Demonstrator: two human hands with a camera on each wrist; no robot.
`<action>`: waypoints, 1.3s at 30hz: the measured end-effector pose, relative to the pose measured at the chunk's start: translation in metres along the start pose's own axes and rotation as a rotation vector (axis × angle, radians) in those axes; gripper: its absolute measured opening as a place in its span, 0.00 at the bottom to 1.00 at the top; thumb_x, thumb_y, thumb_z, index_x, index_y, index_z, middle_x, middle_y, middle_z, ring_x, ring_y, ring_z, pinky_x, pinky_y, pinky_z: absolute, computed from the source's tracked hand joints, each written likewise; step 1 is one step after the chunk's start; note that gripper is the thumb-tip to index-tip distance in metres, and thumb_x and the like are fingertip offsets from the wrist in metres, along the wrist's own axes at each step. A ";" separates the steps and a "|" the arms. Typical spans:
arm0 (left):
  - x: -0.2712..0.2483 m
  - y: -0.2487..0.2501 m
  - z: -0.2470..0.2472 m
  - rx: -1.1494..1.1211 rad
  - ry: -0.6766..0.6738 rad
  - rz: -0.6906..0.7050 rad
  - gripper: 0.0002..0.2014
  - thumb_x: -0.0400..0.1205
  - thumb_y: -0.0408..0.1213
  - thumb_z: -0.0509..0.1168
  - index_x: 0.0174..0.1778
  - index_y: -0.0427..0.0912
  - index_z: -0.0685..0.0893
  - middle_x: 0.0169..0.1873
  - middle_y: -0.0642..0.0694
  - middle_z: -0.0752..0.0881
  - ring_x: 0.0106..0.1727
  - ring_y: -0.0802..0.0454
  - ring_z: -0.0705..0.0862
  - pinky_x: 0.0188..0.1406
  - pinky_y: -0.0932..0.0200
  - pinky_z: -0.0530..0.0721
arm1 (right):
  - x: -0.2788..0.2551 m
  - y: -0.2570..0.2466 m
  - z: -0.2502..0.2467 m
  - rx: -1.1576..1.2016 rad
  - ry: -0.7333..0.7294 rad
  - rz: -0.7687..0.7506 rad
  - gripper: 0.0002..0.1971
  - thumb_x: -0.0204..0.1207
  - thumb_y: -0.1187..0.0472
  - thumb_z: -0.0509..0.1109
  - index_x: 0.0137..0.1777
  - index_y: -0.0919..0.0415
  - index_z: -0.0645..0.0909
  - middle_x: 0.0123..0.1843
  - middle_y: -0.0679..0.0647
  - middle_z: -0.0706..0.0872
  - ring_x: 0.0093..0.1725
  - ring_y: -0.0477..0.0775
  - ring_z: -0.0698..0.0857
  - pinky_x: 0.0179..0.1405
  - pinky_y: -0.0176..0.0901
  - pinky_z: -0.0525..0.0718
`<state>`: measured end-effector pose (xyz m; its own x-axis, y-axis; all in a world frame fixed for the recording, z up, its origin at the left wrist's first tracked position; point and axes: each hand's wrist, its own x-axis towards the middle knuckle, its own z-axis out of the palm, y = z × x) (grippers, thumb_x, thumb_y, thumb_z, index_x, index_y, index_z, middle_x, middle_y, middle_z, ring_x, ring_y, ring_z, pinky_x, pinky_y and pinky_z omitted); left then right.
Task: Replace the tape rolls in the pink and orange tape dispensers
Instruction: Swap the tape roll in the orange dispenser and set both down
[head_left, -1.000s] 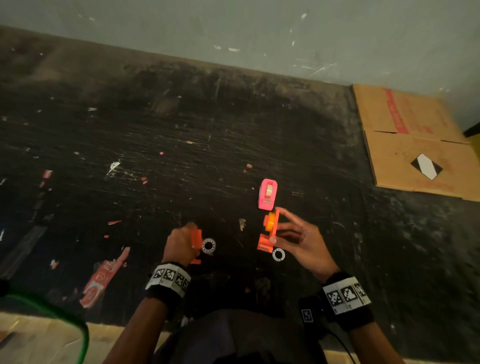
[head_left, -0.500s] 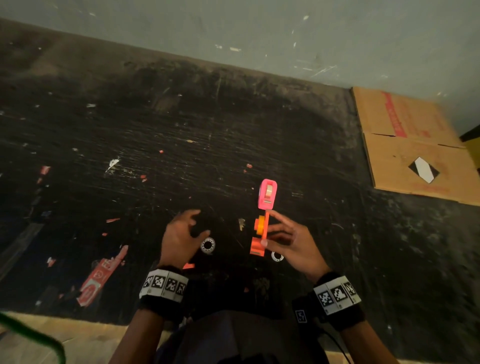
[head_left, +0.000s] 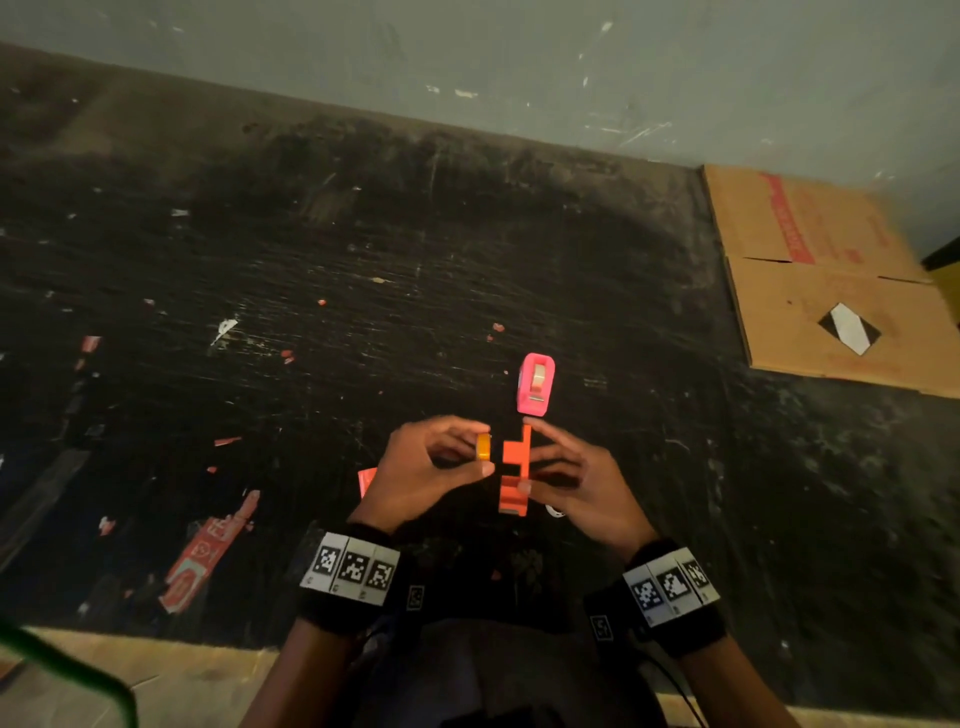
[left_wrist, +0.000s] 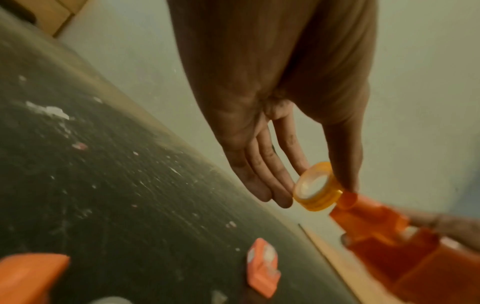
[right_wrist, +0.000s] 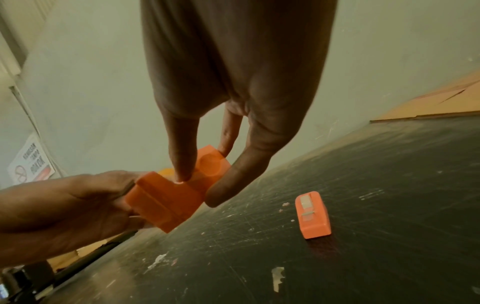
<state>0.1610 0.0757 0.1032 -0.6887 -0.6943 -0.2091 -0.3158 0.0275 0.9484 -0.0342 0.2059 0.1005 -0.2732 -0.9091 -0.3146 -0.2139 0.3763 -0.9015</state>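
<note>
My right hand (head_left: 540, 457) grips the open orange dispenser body (head_left: 514, 467) between thumb and fingers, just above the black table; it shows as (right_wrist: 168, 197) in the right wrist view. Just left of it, my left hand (head_left: 457, 452) pinches a small yellow tape roll (head_left: 483, 447) between thumb and fingertips, also visible as the roll (left_wrist: 317, 187), close to the orange body (left_wrist: 389, 242) but apart from it. The pink dispenser (head_left: 536, 383) stands on the table beyond both hands, with a roll inside, seen too as (right_wrist: 313, 214).
An orange cover piece (head_left: 366, 480) lies under my left hand. A white empty core (head_left: 555, 512) peeks out beneath my right hand. Flattened cardboard (head_left: 831, 291) lies at the back right, a red wrapper (head_left: 208, 551) at the near left. A wall bounds the table's far edge.
My left hand let go of the orange cover piece, moved right and took the yellow roll off the orange dispenser body. The right hand kept its hold on the body.
</note>
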 end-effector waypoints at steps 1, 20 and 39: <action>0.002 -0.008 -0.001 0.063 0.012 -0.010 0.23 0.70 0.33 0.82 0.60 0.50 0.89 0.48 0.52 0.92 0.49 0.60 0.91 0.54 0.65 0.88 | -0.001 0.003 -0.002 -0.004 0.010 0.011 0.41 0.71 0.67 0.84 0.80 0.42 0.73 0.59 0.50 0.93 0.60 0.47 0.92 0.69 0.52 0.87; -0.001 -0.113 0.030 0.772 0.021 -0.068 0.30 0.71 0.40 0.78 0.69 0.51 0.78 0.66 0.48 0.78 0.67 0.48 0.78 0.69 0.54 0.79 | -0.017 0.032 -0.011 -0.091 0.045 0.095 0.41 0.71 0.67 0.83 0.81 0.42 0.71 0.57 0.45 0.93 0.58 0.43 0.92 0.68 0.51 0.88; 0.005 -0.099 0.005 0.549 0.021 0.055 0.16 0.66 0.38 0.80 0.49 0.48 0.89 0.44 0.52 0.91 0.48 0.54 0.87 0.52 0.52 0.85 | -0.016 0.016 0.003 -0.159 -0.041 0.080 0.41 0.72 0.66 0.82 0.81 0.39 0.70 0.58 0.44 0.90 0.58 0.43 0.90 0.62 0.45 0.89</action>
<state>0.1848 0.0731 0.0073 -0.7025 -0.6951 -0.1526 -0.5773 0.4311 0.6935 -0.0307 0.2260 0.0903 -0.2572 -0.8803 -0.3987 -0.3390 0.4686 -0.8158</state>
